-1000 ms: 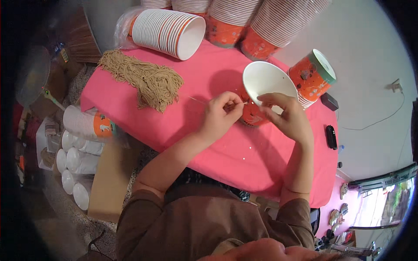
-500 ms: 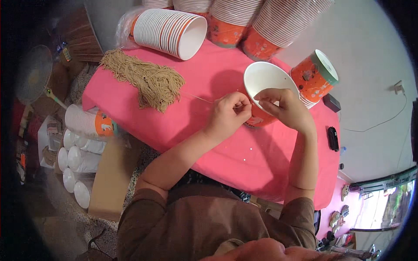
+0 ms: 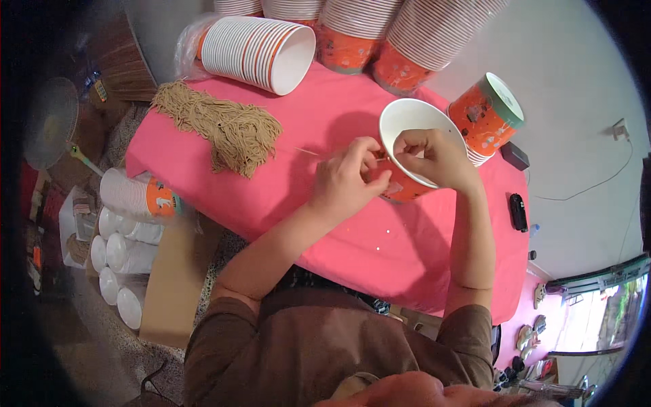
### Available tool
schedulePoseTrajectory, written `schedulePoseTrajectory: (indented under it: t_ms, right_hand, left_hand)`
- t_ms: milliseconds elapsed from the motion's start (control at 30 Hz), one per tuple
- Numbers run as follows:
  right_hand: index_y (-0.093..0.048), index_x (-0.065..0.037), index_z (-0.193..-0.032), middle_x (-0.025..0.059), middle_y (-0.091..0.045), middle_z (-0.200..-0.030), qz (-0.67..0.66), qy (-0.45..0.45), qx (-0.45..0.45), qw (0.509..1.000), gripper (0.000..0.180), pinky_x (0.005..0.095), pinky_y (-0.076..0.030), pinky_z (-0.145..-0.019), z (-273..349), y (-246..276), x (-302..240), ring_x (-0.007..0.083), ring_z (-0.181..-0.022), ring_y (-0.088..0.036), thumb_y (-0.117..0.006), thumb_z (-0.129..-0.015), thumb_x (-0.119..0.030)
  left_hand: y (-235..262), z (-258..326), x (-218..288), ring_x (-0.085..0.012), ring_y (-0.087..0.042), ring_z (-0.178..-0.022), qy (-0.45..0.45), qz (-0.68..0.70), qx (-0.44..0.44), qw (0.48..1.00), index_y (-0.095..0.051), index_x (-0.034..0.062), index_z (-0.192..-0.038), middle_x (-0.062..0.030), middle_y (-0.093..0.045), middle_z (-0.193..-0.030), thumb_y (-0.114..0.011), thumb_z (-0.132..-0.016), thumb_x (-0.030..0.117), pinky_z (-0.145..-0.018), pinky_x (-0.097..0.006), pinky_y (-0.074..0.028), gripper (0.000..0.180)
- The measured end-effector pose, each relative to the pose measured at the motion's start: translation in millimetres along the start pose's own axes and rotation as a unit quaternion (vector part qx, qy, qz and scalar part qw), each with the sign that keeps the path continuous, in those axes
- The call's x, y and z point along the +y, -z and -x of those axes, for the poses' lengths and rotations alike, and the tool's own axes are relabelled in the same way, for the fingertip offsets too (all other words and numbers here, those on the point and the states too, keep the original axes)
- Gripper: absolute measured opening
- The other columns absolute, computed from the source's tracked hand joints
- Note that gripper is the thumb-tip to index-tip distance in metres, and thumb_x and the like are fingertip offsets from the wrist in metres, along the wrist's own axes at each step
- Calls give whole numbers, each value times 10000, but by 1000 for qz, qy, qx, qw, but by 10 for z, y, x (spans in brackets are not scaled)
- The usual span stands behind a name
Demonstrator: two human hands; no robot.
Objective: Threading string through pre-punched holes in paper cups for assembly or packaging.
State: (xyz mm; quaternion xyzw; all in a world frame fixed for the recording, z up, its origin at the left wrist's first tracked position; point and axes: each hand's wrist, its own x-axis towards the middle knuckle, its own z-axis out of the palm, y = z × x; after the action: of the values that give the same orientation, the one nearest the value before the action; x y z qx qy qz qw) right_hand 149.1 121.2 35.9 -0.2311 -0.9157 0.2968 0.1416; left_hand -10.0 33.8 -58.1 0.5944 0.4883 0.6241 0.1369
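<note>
A large paper bucket (image 3: pixel 407 191), white inside and orange with a pattern outside, stands tilted toward me on the table. At its left rim, my left hand (image 3: pixel 342 180) has its fingers curled around a thin tan string (image 3: pixel 306 150), with the thumb held a little away. A short length of the string shows between these fingers and the bucket wall. My right hand (image 3: pixel 441 159) reaches over the rim with bent, closed fingers inside the bucket; what they grip is hidden. To the left lies a heap of tan strings (image 3: pixel 244 136).
Nested paper buckets (image 3: pixel 254 54) lie on their side at the back, near wrapped upright stacks (image 3: pixel 349 47). Another orange bucket (image 3: pixel 485 115) stands upside down at the right, by a dark box (image 3: pixel 515 156) and a black object (image 3: pixel 519 212). A cardboard carton (image 3: pixel 180 285) sits below left.
My left thumb has moved away from the fingers, and the left hand has shifted slightly left. My right fingers have bent further into the bucket. The view has shifted a little.
</note>
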Motion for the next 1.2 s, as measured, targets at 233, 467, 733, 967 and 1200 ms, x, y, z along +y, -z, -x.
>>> schedulePoseTrajectory:
  t_ms: [233, 467, 733, 967, 1200]
  right_hand:
    - [-576, 1, -841, 154, -599, -756, 199, -93, 246, 944, 133, 345, -494, -635, 489, 276, 10, 266, -682, -622, -601, -718, -43]
    - [-544, 16, -832, 35, -505, -665, 257, -155, 376, 877, 24, 248, -428, -606, 1115, 662, 227, 77, -648, -489, -546, -816, -2]
    - [-615, -21, -942, 107, -604, -821, 366, -317, 219, 847, 181, 341, -460, -619, 1654, 805, 284, 214, -717, -574, -622, -768, -70]
    - [-630, -18, -1090, 153, -637, -1049, 132, -36, 158, 978, 268, 381, -449, -877, 691, 210, -324, 315, -992, -571, -635, -823, -48]
    - [-650, -8, -990, 81, -633, -779, 50, -100, -10, 994, 150, 310, -457, -656, 223, 149, 4, 164, -720, -565, -616, -861, -78]
  left_hand:
    - [518, -63, -135, -271, -628, -784, -86, -189, -57, 976, -569, 61, -1038, -86, -632, -792, -659, -802, 98, -778, -397, -483, 256]
    - [838, -82, -177, -271, -671, -835, 27, -82, -122, 989, -600, 13, -1025, -153, -675, -915, -615, -865, 93, -721, -349, -518, 179]
    - [1054, -82, -192, -69, -590, -751, 91, 53, -182, 978, -627, 0, -1067, -19, -639, -832, -561, -914, 60, -675, -231, -480, 177]
    - [962, -97, -108, -151, -642, -863, 171, 405, -251, 862, -594, -33, -1111, -98, -660, -950, -519, -920, 24, -776, -280, -525, 213]
    - [763, -183, 5, -199, -646, -999, 133, 408, -151, 890, -579, -32, -1104, -141, -661, -1042, -503, -926, 2, -835, -296, -524, 196]
